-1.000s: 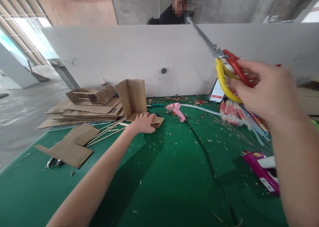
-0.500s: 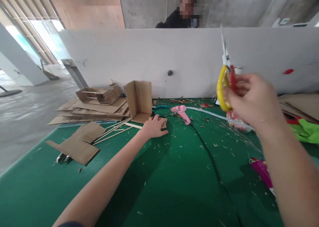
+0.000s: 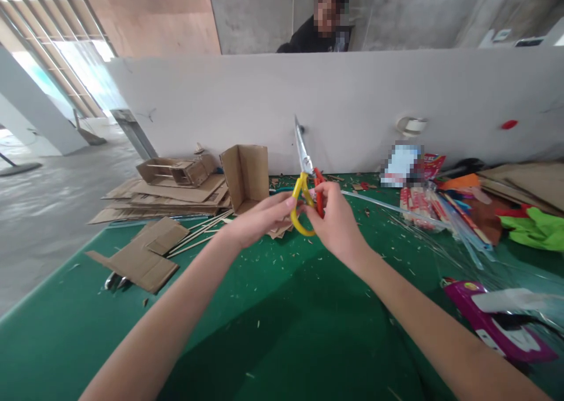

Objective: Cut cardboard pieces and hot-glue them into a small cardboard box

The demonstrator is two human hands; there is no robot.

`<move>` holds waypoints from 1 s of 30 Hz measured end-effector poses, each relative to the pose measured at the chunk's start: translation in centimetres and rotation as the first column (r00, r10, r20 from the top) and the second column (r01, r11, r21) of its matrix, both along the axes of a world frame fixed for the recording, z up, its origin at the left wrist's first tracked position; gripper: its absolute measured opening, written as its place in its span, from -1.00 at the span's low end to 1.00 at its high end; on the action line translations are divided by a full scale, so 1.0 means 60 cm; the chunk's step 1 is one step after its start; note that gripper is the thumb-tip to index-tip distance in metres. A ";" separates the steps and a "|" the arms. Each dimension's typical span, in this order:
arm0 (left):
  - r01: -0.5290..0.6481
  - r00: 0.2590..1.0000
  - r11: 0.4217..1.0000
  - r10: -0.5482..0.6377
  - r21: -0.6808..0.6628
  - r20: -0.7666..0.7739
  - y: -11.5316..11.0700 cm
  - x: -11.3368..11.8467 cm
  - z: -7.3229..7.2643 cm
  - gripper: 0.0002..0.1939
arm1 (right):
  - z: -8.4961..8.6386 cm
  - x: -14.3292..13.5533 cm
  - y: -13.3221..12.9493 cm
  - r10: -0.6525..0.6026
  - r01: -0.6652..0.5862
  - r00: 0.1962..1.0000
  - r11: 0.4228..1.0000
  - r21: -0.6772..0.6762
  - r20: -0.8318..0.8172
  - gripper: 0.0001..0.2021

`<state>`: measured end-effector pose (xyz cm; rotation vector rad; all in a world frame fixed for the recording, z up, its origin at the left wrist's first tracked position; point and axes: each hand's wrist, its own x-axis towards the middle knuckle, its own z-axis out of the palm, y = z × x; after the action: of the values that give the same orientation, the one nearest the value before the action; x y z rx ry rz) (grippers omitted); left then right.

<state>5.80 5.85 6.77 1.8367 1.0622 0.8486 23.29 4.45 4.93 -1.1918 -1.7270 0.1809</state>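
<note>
A pair of scissors (image 3: 304, 184) with one yellow and one red handle points upward above the green table (image 3: 264, 342). My right hand (image 3: 335, 219) is closed on the handles. Close beside the yellow loop, my left hand (image 3: 262, 216) has its fingers stretched toward the scissors; whether they touch is hard to tell. Below the hands lies a small piece of cardboard (image 3: 282, 231), partly covered. An upright folded cardboard piece (image 3: 253, 175) stands just behind my left hand.
At left are stacked cardboard (image 3: 127, 204), a cardboard box (image 3: 176, 171), cut cardboard (image 3: 145, 257) and wooden sticks (image 3: 194, 236). Glue sticks (image 3: 467, 219), green cloth (image 3: 533, 228) and a purple package (image 3: 497, 319) lie at right. A person (image 3: 317, 34) is behind the partition.
My right hand has carried the scissors left and down to the middle. My left hand has lifted off the small cardboard and moved up beside them.
</note>
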 end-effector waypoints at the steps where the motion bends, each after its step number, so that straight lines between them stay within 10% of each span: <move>1: 0.026 0.991 0.994 -0.011 -0.106 0.136 -0.012 0.018 -0.007 -0.44 | -0.008 -0.006 -0.002 0.015 -0.015 1.000 1.000 0.013 0.023 -0.76; 7: -0.200 0.784 0.933 0.335 -0.300 0.522 -0.051 0.034 -0.051 -0.57 | -0.030 -0.027 -0.071 0.199 -0.223 0.891 0.975 0.012 0.408 -0.68; 12: -0.524 0.852 0.852 0.523 0.019 0.024 -0.073 -0.151 -0.032 -0.60 | -0.056 0.006 -0.110 0.299 -0.355 0.675 0.933 -0.059 0.675 -0.66; 16: -0.519 0.327 0.648 0.753 0.557 -0.571 -0.100 -0.317 -0.041 -0.62 | -0.097 0.033 -0.091 0.325 -0.307 0.712 0.941 -0.139 0.623 -0.65; 20: -0.314 0.144 0.657 0.746 0.685 -0.650 -0.114 -0.408 -0.073 -0.50 | -0.125 0.035 -0.074 0.369 -0.277 0.752 0.929 -0.246 0.546 -0.61; 24: -0.194 -0.015 0.720 0.677 0.666 -0.736 -0.115 -0.416 -0.078 -0.49 | -0.131 0.035 -0.074 0.398 -0.277 0.776 0.912 -0.303 0.489 -0.58; 30: -0.126 0.150 0.716 0.698 0.687 -0.700 -0.151 -0.341 -0.068 -0.55 | -0.109 0.032 -0.091 0.407 -0.358 0.821 0.913 -0.195 0.400 -0.64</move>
<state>-14.69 -3.21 2.67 2.5933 2.4874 0.1366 25.20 -1.00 -1.61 -0.9947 -2.3786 0.2724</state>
